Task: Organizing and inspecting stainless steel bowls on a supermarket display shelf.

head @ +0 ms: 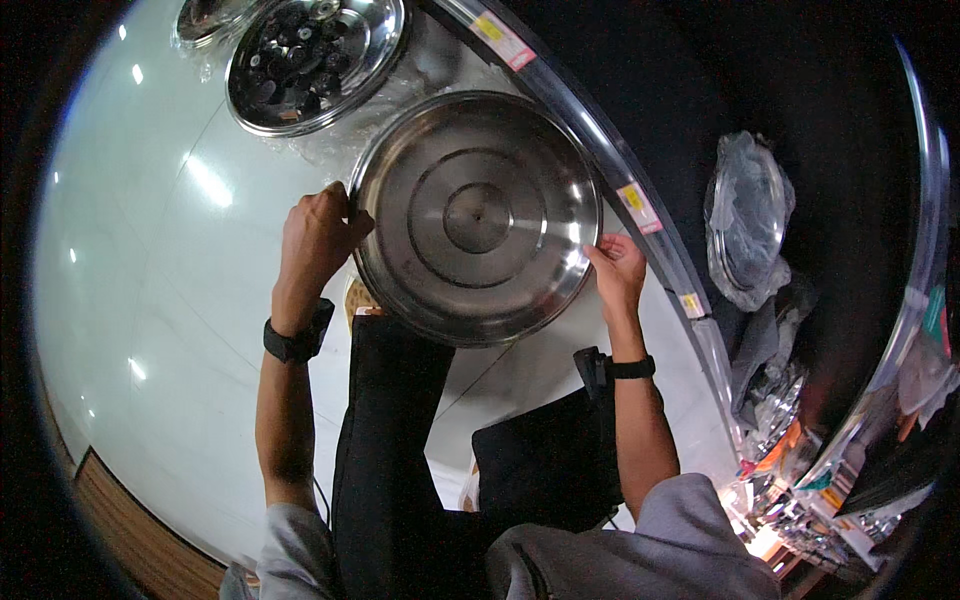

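A large round stainless steel basin or tray (480, 300) with ring grooves is held level in front of my knees. My left hand (319, 225) grips its left rim, thumb on the near side. On the right rim, my right hand (619, 266) pinches the edge between thumb and fingers. The basin looks bare inside and hides part of the floor below. Beyond it to the upper left, a steel tray (367, 60) holds many small dark round pieces, too small to name surely.
Along the right runs a shelf edge (600, 135) with price labels. On the dark shelf lies a plastic-wrapped round steel tray (748, 217). Clear plastic wrap (337, 154) lies near the far tray. White floor tiles (172, 300) spread leftward, with a brown mat (142, 525) at lower left.
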`<state>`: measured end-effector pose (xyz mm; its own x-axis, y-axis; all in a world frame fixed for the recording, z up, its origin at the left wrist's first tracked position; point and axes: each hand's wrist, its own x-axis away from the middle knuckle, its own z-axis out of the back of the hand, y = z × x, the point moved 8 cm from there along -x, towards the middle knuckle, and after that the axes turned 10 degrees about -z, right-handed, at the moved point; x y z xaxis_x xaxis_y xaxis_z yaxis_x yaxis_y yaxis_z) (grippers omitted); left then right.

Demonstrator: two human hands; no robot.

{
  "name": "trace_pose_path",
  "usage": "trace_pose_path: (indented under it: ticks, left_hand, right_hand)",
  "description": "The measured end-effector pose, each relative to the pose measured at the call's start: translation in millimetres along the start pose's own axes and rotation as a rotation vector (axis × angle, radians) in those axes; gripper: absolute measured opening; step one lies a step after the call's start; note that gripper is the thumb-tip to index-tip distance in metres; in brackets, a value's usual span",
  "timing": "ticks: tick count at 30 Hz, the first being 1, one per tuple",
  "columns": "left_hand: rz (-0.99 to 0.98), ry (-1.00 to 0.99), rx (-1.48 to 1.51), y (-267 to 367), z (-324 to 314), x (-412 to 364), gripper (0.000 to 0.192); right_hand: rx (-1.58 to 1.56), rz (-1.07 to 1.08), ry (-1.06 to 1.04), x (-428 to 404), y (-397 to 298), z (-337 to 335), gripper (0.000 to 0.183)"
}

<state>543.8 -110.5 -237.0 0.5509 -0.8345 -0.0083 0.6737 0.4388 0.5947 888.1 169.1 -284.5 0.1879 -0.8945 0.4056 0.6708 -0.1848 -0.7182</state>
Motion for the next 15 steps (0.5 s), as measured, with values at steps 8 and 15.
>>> trace_pose_path:
  ticks: [8, 15]
  left_hand:
    - [0.132, -0.015, 0.088, 1.2, 9.1, 0.9, 0.02]
    - [0.261, 0.125, 0.745, -5.4, 34.0, 32.3, 0.033]
  right_hand:
    - [0.142, -0.208, -0.144, -9.4, 5.6, -3.1, 0.03]
    - [-0.174, -0.122, -0.311, 32.7, -41.6, 0.5, 0.029]
